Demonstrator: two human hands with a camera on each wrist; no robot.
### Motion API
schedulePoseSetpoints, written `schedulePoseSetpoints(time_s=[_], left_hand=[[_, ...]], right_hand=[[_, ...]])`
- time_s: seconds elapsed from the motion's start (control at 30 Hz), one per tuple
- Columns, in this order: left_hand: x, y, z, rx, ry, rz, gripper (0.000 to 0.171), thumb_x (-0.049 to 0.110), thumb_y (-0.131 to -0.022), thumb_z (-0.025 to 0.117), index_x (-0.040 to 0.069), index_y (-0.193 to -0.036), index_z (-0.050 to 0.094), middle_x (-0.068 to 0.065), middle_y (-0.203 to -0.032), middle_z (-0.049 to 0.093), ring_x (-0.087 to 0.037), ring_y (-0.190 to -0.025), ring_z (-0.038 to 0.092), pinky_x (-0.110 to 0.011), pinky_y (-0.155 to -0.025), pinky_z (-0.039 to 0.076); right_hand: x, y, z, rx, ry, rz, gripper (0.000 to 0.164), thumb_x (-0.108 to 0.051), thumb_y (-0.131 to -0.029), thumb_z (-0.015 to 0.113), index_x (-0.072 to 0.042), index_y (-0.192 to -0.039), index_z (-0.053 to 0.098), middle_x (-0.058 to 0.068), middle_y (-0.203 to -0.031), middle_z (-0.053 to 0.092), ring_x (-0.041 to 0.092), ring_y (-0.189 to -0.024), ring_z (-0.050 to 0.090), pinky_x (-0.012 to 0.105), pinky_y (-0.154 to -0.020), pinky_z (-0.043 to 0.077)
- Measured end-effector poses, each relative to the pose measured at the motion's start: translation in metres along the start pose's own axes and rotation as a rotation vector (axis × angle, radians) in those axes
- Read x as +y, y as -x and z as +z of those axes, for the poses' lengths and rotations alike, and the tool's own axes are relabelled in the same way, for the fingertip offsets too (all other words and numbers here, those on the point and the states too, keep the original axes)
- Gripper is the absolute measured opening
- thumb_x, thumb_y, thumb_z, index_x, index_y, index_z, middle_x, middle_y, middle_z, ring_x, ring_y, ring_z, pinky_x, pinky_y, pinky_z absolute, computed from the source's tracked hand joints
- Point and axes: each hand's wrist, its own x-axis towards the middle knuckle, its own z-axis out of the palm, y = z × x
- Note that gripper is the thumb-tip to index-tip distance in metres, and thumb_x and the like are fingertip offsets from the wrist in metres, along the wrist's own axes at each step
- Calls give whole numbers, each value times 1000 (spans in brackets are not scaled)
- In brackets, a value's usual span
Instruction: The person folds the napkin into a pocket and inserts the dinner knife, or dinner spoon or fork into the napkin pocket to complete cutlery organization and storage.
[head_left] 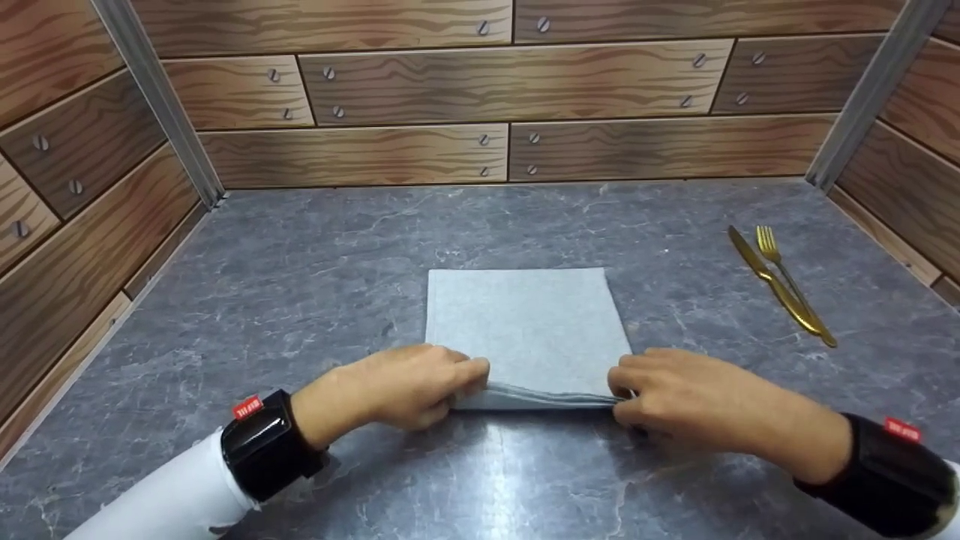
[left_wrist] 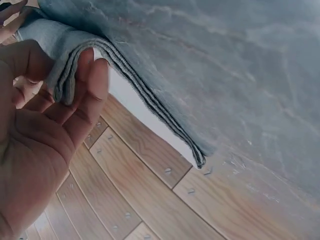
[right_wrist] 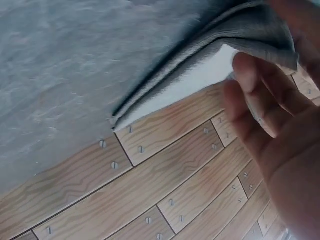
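Note:
A light grey cloth napkin (head_left: 525, 322), folded in several layers into a near square, lies on the table in the head view. At its near left corner my left hand (head_left: 420, 384) pinches the layered edge between thumb and fingers; the left wrist view shows the napkin (left_wrist: 135, 77) bent up and over between them. My right hand (head_left: 690, 397) grips the near right corner. In the right wrist view that corner of the napkin (right_wrist: 260, 35) is lifted, with the fingers (right_wrist: 250, 75) beneath it. The far edge of the napkin stays flat.
A gold knife (head_left: 776, 285) and a gold fork (head_left: 795, 289) lie partly overlapping to the right of the napkin. The grey marbled table (head_left: 300, 262) is bounded by wood-patterned walls (head_left: 420, 82) at the back and both sides.

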Motion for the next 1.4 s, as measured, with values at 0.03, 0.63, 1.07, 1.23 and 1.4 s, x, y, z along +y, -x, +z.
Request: schedulePoseSetpoints(time_s=[0.03, 0.63, 1.07, 1.23, 1.4], left_hand=[[2, 1, 0, -21, -2, -22, 44, -16, -87, 75, 8, -121, 61, -11, -108, 81, -25, -87, 78, -30, -76, 67], [-16, 15, 14, 159, 70, -166, 7, 7, -97, 72, 7, -95, 66, -1, -83, 64, -11, -73, 55, -29, -67, 58], [-76, -20, 6, 197, 844, -721, 30, 6, -109, 58, -11, -133, 59, -9, -82, 70, -10, -55, 67, -25, -57, 66], [-62, -22, -8, 169, 919, -845, 9, 1, -109, 55, -1, -118, 54, -3, -70, 57, -8, -48, 60, -20, -51, 60], [-64, -22, -6, 174, 947, -859, 15, 1, -110, 58, -2, -125, 57, -1, -66, 58, -7, -49, 59, -19, -51, 59]], right_hand=[[0, 1, 0, 0, 29, -13, 38, -7, -65, 100, -25, -76, 68, -8, -89, 56, 10, -76, 44, 26, -67, 49], [21, 23, 30, 152, -441, 168, 33, 2, -68, 79, -17, -89, 63, -6, -85, 66, -1, -79, 56, 20, -66, 50], [68, -6, 37, -35, -1124, 1083, 16, 1, -104, 62, 8, -118, 57, 5, -104, 56, 13, -82, 61, 26, -62, 64], [76, -10, 43, -51, -1014, 1025, 13, 1, -106, 69, 2, -116, 61, 12, -107, 61, 15, -79, 62, 25, -60, 60], [86, -14, 50, -55, -875, 968, 15, 2, -105, 74, -3, -114, 63, 14, -102, 68, 16, -76, 60, 27, -59, 55]])
